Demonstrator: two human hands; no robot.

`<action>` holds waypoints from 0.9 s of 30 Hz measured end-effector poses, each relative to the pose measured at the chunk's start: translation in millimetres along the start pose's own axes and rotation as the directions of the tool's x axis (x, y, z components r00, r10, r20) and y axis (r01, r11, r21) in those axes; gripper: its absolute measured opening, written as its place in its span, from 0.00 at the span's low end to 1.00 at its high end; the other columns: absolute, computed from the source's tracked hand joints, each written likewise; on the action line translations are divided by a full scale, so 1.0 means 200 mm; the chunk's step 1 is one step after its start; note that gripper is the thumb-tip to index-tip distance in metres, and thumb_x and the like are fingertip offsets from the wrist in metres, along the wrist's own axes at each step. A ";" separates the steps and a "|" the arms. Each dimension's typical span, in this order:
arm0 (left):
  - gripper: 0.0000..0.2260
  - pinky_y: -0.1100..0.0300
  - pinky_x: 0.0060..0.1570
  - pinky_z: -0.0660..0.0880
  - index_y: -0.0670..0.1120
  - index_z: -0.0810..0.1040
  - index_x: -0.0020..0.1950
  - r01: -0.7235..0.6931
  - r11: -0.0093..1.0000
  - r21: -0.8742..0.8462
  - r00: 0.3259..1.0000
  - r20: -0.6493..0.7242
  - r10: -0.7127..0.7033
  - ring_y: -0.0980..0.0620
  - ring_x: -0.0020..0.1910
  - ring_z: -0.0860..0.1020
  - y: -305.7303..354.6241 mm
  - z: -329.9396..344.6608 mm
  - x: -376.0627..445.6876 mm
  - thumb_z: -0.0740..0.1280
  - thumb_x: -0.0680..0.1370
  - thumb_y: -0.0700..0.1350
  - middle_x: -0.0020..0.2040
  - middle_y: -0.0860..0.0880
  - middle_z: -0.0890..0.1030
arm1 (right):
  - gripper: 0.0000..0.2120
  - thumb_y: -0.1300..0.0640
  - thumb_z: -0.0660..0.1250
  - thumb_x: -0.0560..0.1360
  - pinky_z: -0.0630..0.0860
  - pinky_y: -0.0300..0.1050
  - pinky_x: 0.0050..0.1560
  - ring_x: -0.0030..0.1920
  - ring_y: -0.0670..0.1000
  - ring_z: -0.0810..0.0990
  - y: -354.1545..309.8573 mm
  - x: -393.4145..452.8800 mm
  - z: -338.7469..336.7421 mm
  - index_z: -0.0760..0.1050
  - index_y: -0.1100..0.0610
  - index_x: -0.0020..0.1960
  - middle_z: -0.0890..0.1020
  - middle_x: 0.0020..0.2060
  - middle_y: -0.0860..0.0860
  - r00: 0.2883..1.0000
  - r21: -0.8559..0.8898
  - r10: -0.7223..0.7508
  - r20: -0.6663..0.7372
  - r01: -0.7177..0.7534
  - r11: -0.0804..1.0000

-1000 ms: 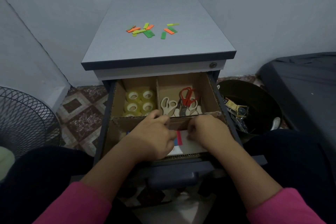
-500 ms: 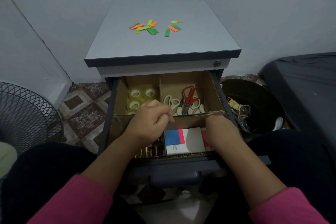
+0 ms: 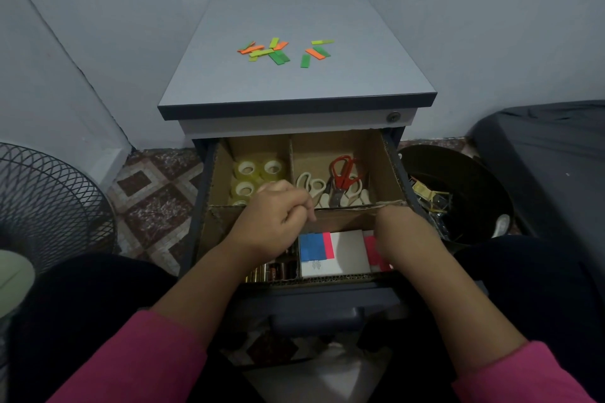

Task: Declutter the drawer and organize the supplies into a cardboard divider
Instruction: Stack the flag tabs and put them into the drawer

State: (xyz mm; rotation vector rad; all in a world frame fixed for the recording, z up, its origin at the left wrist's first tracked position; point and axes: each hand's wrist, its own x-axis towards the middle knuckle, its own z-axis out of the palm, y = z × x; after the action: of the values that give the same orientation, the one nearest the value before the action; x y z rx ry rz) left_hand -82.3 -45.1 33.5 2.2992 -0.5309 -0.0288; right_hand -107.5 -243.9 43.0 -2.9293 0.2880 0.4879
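Drawer (image 3: 314, 299): pulled out of a small grey cabinet (image 3: 294, 88), directly in front of the seated person; a dark handle sits on its front.
Cardboard divider (image 3: 391, 167): fills the drawer and splits it into back and front compartments.
Back left compartment: rolls of clear tape (image 3: 247, 170), packed close together.
Back right compartment: scissors (image 3: 340, 170) with red handles lying on several pairs with cream handles.
Front compartments: batteries (image 3: 273, 270) lie at the left, partly under the left forearm; beside them is a white pad with blue and pink flags (image 3: 316, 245), and another pink strip shows just right of it.
Left hand (image 3: 275, 222): above the middle cardboard wall, fingers curled into a loose fist with the fingertips together; whether anything small is pinched there cannot be told.
Right hand (image 3: 404, 231): reaches down into the front right compartment at the pink strip; its fingers are hidden behind the back of the hand, so its grasp cannot be told.
Cabinet surface: orange, yellow and green sticky flags (image 3: 281, 51) lie scattered near the back.
Floor: a dark round bin (image 3: 474, 180) with scraps stands right of the drawer; a wire mesh basket (image 3: 42, 203) stands at the left.
Sleeves: pink, on both forearms.
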 end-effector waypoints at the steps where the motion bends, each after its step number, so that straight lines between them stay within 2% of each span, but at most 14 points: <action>1: 0.13 0.52 0.51 0.71 0.51 0.79 0.39 -0.001 1.000 0.003 1.000 0.000 0.001 0.52 0.51 0.72 0.00 0.00 0.00 0.55 0.73 0.45 0.43 0.53 0.76 | 0.06 0.62 0.62 0.76 0.72 0.45 0.39 0.37 0.53 0.73 0.00 0.00 0.00 0.76 0.58 0.42 0.70 0.31 0.50 1.000 -0.001 0.005 -0.009 -0.005 1.000; 5: 0.13 0.54 0.51 0.70 0.50 0.79 0.39 -0.005 1.000 0.012 1.000 0.000 0.005 0.52 0.51 0.72 0.01 0.00 -0.01 0.55 0.73 0.46 0.43 0.53 0.76 | 0.08 0.63 0.62 0.74 0.74 0.44 0.38 0.38 0.52 0.76 0.04 0.01 -0.01 0.80 0.56 0.46 0.75 0.36 0.50 1.000 -0.015 -0.008 -0.018 0.008 1.000; 8: 0.14 0.53 0.52 0.71 0.50 0.80 0.40 -0.016 1.000 0.024 1.000 0.013 0.016 0.53 0.51 0.72 0.01 0.00 0.00 0.55 0.73 0.46 0.44 0.53 0.76 | 0.10 0.64 0.64 0.72 0.79 0.45 0.42 0.42 0.52 0.80 0.05 0.02 -0.04 0.82 0.55 0.48 0.81 0.43 0.52 0.999 0.075 0.002 0.035 -0.005 0.997; 12: 0.13 0.53 0.47 0.74 0.49 0.80 0.41 -0.107 0.994 0.012 0.991 0.083 0.105 0.57 0.47 0.74 0.02 0.01 -0.01 0.55 0.73 0.46 0.44 0.56 0.74 | 0.08 0.67 0.67 0.71 0.81 0.45 0.40 0.39 0.55 0.85 0.00 0.01 -0.05 0.83 0.56 0.43 0.85 0.37 0.55 0.977 0.357 -0.041 0.209 -0.038 0.933; 14: 0.12 0.53 0.46 0.75 0.49 0.79 0.42 -0.150 0.988 0.036 0.977 0.158 0.142 0.59 0.45 0.74 0.04 0.01 -0.02 0.55 0.73 0.46 0.45 0.57 0.74 | 0.08 0.66 0.68 0.71 0.82 0.47 0.42 0.40 0.57 0.84 -0.02 0.02 -0.03 0.83 0.57 0.45 0.85 0.39 0.58 0.966 0.359 -0.051 0.253 -0.045 0.932; 16: 0.14 0.53 0.46 0.74 0.50 0.79 0.44 -0.186 0.978 0.089 0.958 0.238 0.161 0.56 0.45 0.74 0.05 0.02 -0.03 0.53 0.72 0.49 0.46 0.54 0.75 | 0.06 0.64 0.69 0.72 0.80 0.44 0.36 0.35 0.54 0.83 -0.03 0.03 0.00 0.83 0.59 0.45 0.85 0.37 0.57 0.969 0.385 -0.049 0.241 -0.050 0.922; 18: 0.16 0.54 0.49 0.73 0.51 0.79 0.47 -0.198 0.964 0.177 0.931 0.340 0.129 0.54 0.47 0.74 0.06 0.03 -0.02 0.53 0.73 0.51 0.49 0.53 0.74 | 0.06 0.60 0.67 0.75 0.78 0.42 0.32 0.31 0.54 0.82 -0.03 0.05 0.02 0.83 0.59 0.43 0.85 0.35 0.56 0.979 0.399 -0.046 0.198 -0.038 0.916; 21: 0.14 0.57 0.58 0.69 0.54 0.79 0.56 -0.227 0.905 0.361 0.866 0.499 0.018 0.53 0.56 0.71 0.07 0.05 -0.01 0.56 0.78 0.50 0.56 0.53 0.71 | 0.08 0.60 0.66 0.75 0.80 0.45 0.36 0.34 0.56 0.83 -0.03 0.06 0.02 0.82 0.60 0.41 0.84 0.36 0.57 0.988 0.358 -0.018 0.155 -0.039 0.933; 24: 0.13 0.58 0.61 0.64 0.55 0.77 0.60 -0.269 0.856 0.441 0.838 0.546 -0.018 0.50 0.59 0.68 0.09 0.06 -0.01 0.57 0.79 0.50 0.59 0.51 0.69 | 0.08 0.62 0.64 0.75 0.81 0.46 0.40 0.37 0.57 0.83 -0.03 0.05 -0.01 0.82 0.60 0.44 0.84 0.40 0.58 0.984 0.329 -0.004 0.180 -0.056 0.943; 27: 0.13 0.57 0.61 0.64 0.55 0.76 0.60 -0.273 0.842 0.466 0.832 0.553 -0.037 0.50 0.60 0.67 0.10 0.06 -0.01 0.57 0.79 0.51 0.59 0.51 0.68 | 0.08 0.64 0.64 0.75 0.80 0.46 0.38 0.34 0.57 0.81 -0.03 0.05 -0.01 0.82 0.61 0.44 0.84 0.40 0.59 0.983 0.331 -0.006 0.183 -0.056 0.942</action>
State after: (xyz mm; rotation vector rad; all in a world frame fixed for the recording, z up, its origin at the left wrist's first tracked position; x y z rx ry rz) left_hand -94.2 -64.9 37.9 2.7925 -1.0978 -0.5603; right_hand -96.2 -240.0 42.4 -2.5335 0.3469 0.6358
